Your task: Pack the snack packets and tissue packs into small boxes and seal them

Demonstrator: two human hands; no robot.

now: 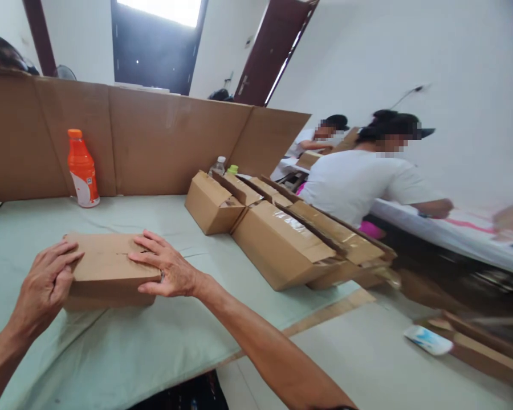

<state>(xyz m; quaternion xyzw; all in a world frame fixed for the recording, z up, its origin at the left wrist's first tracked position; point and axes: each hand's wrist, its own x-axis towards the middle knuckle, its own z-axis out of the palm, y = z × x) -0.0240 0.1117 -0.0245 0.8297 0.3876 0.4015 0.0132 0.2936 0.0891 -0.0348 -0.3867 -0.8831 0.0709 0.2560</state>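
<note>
A closed brown cardboard box point(111, 259) sits on the pale green cloth in front of me, with a small tear in its top near the right end. My left hand point(51, 276) grips the left end, fingers over the top edge and thumb bent against the side. Around the right end is my right hand point(169, 267), its fingers spread across the top and front corner. Both palms press the box from its two ends.
Several cardboard boxes point(277, 245) stand at the table's right edge. An orange bottle point(84, 171) stands before an upright cardboard screen point(166, 142). On the right, a person in a white shirt point(346, 182) works at another table. A white-and-blue packet point(428, 340) lies lower right.
</note>
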